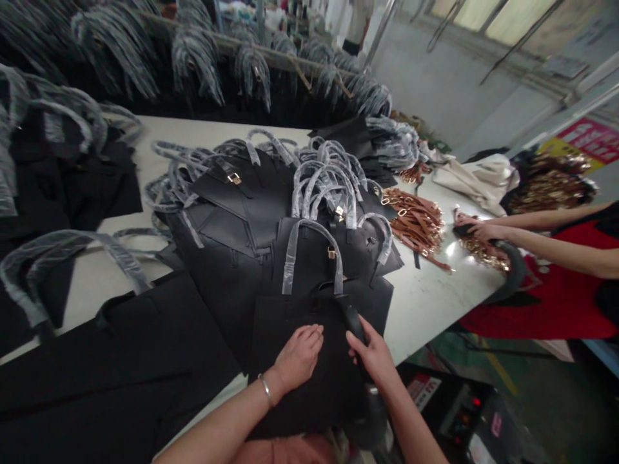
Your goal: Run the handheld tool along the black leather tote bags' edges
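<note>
A black tote bag (pixel 333 393) lies flat in front of me, its handle (pixel 312 245) wrapped in clear plastic and pointing away. My left hand (pixel 300 353) rests palm down on the bag, fingers lightly bent and close together, with nothing visible in them. My right hand (pixel 372 348) is wrapped round a black tube-shaped tool (pixel 354 322) over the bag's right side. The tool's front end is near the bag's top edge, and its rear part, with a metal ring, runs down towards me. Another black bag (pixel 120 348) lies to the left.
Black bags (pixel 227 212) with plastic-wrapped handles pile up beyond. Brown straps (pixel 418 222) with gold-coloured clasps lie on the white table (pixel 425 309). At right, a co-worker's hands (pixel 478 229) are at more metal-fitted straps. A dark machine (pixel 464 412) with red lights stands below the table.
</note>
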A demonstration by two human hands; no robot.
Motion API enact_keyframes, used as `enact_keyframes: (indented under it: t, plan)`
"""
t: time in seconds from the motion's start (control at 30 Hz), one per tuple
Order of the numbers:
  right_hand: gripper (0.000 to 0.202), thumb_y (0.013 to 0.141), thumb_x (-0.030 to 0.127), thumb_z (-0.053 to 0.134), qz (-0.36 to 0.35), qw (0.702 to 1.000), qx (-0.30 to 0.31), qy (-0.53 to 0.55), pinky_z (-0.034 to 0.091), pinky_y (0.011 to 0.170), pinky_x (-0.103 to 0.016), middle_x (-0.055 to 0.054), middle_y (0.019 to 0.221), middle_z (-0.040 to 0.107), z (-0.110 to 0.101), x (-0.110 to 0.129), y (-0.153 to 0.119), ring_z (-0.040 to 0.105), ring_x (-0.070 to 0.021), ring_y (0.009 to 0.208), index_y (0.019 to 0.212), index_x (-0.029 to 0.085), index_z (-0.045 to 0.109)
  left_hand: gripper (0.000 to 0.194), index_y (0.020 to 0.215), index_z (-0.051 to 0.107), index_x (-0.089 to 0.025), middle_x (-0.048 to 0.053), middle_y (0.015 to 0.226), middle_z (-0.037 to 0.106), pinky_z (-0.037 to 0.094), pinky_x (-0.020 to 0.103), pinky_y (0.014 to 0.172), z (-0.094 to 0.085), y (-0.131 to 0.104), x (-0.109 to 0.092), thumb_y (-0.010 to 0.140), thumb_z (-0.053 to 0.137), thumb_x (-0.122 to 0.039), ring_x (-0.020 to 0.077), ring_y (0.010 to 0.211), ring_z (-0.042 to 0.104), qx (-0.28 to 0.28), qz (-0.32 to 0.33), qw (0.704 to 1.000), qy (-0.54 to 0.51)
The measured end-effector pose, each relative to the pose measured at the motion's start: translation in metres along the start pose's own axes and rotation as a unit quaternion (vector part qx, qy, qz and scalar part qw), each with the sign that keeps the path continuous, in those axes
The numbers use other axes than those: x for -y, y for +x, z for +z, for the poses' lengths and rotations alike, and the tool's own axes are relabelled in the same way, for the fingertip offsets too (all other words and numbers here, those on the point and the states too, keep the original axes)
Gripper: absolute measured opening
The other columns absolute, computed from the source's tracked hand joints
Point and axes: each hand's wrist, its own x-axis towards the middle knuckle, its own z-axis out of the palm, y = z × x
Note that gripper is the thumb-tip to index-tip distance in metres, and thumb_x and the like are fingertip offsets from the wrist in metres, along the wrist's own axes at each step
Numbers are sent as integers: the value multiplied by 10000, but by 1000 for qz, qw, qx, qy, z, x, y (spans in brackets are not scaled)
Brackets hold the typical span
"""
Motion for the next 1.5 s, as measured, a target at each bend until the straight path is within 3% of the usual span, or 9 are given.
enact_keyframes:
  t: [0.1, 0.27, 0.43, 0.57, 0.83, 1.0, 1.07, 1.23, 1.5]
  plan:
    - [846, 757, 535, 691, -39, 997, -58, -12, 491, 499, -263, 23, 713, 625, -3, 7, -4, 577, -142, 542, 1461, 161, 406, 413, 1286, 564, -114, 131, 1373, 573, 363, 401, 1104, 6, -6, 0, 881, 487, -86, 231, 1308, 486, -12, 11, 1000, 21]
    - [800, 778, 487, 677, 3, 992, 92, -86, 462, 456, -250, 38, 643, 605, -7, -2, -25, 559, -141, 505, 1462, 160, 423, 368, 1267, 578, -105, 123, 1296, 629, 372, 401, 1100, 14, -20, -4, 918, 463, -101, 221, 1228, 554, -28, 43, 997, 53]
    - [775, 791, 430, 640, 21, 980, 158, -123, 444, 431, -237, 42, 585, 591, 27, -5, -16, 540, -131, 467, 1470, 133, 414, 293, 1192, 611, -82, 131, 1157, 676, 417, 374, 1057, 14, -23, -6, 933, 501, -162, 228, 1129, 600, 2, 65, 997, 47]
    - [783, 776, 426, 660, 11, 978, 167, -127, 453, 441, -237, 36, 607, 613, 42, 4, -4, 547, -127, 472, 1470, 152, 422, 239, 1113, 643, -95, 114, 1097, 684, 423, 379, 1058, 13, -21, -6, 913, 527, -159, 236, 1115, 599, 17, 65, 997, 25]
    - [788, 770, 438, 676, 72, 978, 186, -67, 427, 418, -220, 63, 540, 572, 30, 15, -15, 549, -125, 453, 1457, 141, 429, 364, 1230, 585, -90, 125, 1117, 677, 424, 379, 1080, 10, -21, -7, 879, 489, -97, 228, 1115, 600, 19, 33, 999, -21]
    - [813, 735, 461, 718, 46, 986, 160, -7, 454, 442, -235, 15, 726, 647, 44, 21, -6, 554, -111, 494, 1435, 144, 451, 375, 1244, 577, -119, 114, 1182, 660, 403, 381, 1111, 10, -21, -7, 875, 510, -116, 225, 1179, 575, 15, 23, 999, -46]
    - [825, 738, 453, 715, 36, 990, 138, -21, 461, 456, -243, 0, 781, 664, 43, 14, -10, 550, -108, 502, 1446, 136, 433, 374, 1253, 566, -104, 123, 1192, 657, 410, 376, 1108, 11, -22, -7, 885, 502, -121, 225, 1182, 577, 3, 22, 999, -43]
    - [821, 767, 432, 680, 55, 979, 176, -81, 436, 439, -242, 65, 544, 564, 30, -1, -22, 527, -130, 452, 1466, 104, 401, 369, 1247, 553, -83, 150, 1169, 662, 442, 375, 1077, 14, -24, -7, 885, 500, -139, 222, 1147, 599, 13, 39, 998, -47]
    - [718, 786, 317, 661, -6, 963, 234, -133, 460, 487, -247, 52, 586, 605, 39, 23, -12, 560, -141, 495, 1459, 180, 452, 190, 1012, 648, -109, 140, 1066, 687, 489, 360, 1006, 11, -23, -8, 871, 528, -154, 232, 1096, 620, 34, 90, 994, -58]
